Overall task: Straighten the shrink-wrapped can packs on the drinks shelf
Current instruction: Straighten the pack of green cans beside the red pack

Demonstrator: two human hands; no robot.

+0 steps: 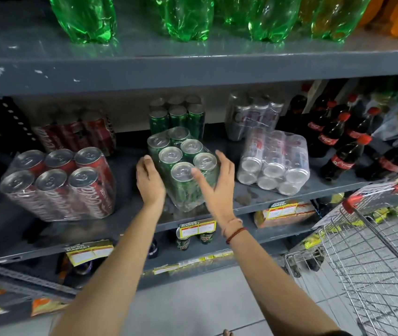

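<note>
A shrink-wrapped pack of green cans stands upright at the front of the grey drinks shelf, turned at an angle to the edge. My left hand lies against its left side, fingers spread. My right hand is at its right side with the thumb over the front can top; neither hand visibly clasps it. A red cola can pack leans at the left. A silver can pack lies on its side at the right. More packs stand behind: red, green, silver.
Cola bottles with red caps crowd the shelf's right end. Green plastic bottles fill the shelf above. A wire shopping trolley with a red handle stands at the lower right, close to my right arm. Price tags hang on the shelf edge.
</note>
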